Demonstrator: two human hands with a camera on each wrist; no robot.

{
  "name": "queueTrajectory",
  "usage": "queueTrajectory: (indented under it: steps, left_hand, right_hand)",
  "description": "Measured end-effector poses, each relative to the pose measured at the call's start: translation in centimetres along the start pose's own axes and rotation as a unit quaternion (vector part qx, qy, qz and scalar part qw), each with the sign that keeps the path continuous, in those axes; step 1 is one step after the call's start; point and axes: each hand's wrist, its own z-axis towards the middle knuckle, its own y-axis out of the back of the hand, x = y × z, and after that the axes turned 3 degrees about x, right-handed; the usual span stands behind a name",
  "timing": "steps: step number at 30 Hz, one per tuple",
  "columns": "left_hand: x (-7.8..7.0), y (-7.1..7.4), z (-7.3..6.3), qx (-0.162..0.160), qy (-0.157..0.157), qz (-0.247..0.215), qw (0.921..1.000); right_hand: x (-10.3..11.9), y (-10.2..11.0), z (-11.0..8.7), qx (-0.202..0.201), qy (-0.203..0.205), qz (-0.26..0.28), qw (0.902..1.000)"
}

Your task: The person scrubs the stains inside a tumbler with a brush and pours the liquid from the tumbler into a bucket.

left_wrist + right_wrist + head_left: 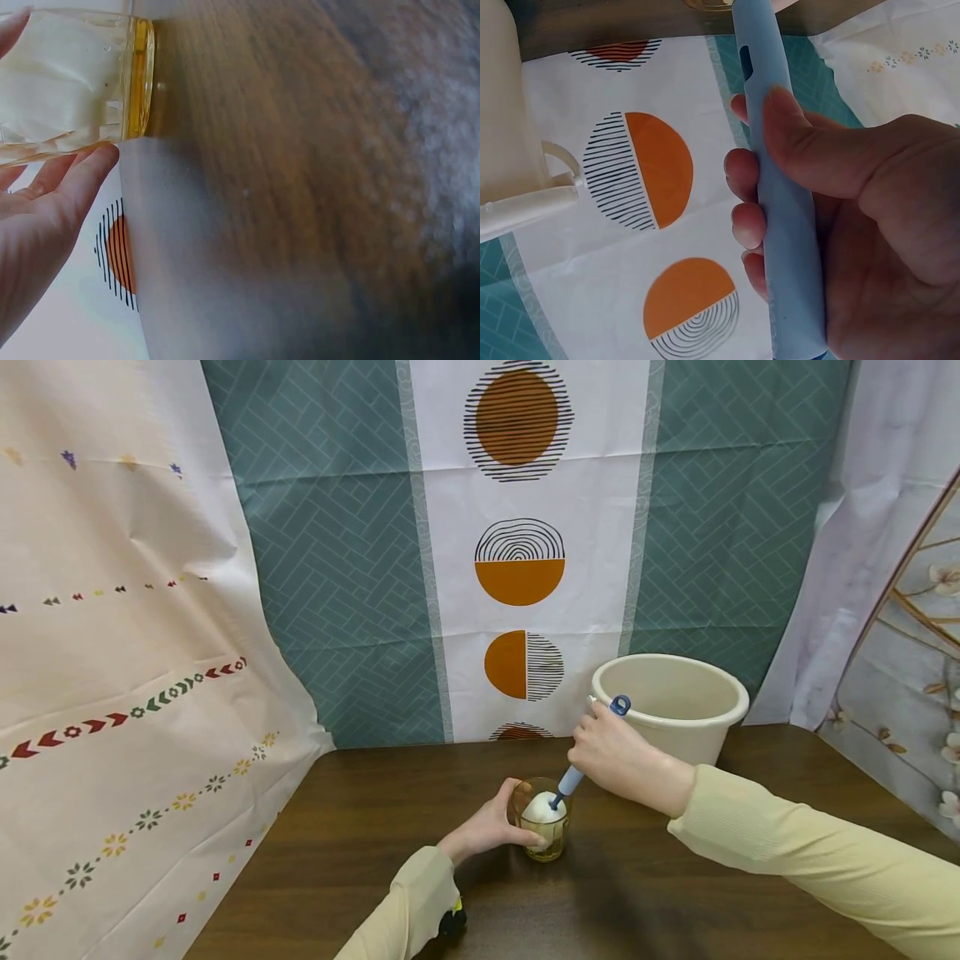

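My left hand (pixel 491 822) grips an amber-tinted clear glass (pixel 555 853) from its left side, thumb in front and fingers behind. The glass stands upright near the middle of the brown table. Inside it sits the white, rounded head (pixel 542 810) of a cleaning brush, which fills much of the glass in the left wrist view. My right hand (pixel 611 753) holds the brush's light blue handle (pixel 572 779), tilted up to the right, with a dark blue loop at its top. Fingers and thumb wrap the handle (pixel 789 225) in the right wrist view.
A cream bucket (pixel 693 739) stands at the back right, just behind my right hand. The dark wooden table (pixel 337 877) ends at a patterned curtain (pixel 330 568) behind. Light printed cloth (pixel 135 652) hangs along the left side.
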Motion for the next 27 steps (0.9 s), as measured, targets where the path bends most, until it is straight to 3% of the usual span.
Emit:
queueTrajectory:
  steps: [8, 15, 27]
  left_hand:
    - [0.0, 0.0, 0.1, 0.000, 0.000, -0.004, 1.0000]
    - [0.0, -0.1, 0.0, -0.002, 0.009, 0.017, 0.9998]
    - [-0.1, 0.0, -0.1, -0.004, 0.014, 0.015, 0.9998]
  right_hand:
    - [-0.5, -0.2, 0.0, -0.043, 0.006, -0.002, 0.9991]
    - [-0.8, 0.0, 0.1, -0.038, 0.007, -0.007, 0.9992]
    - [-1.5, 0.1, 0.0, -0.046, 0.010, -0.008, 0.9989]
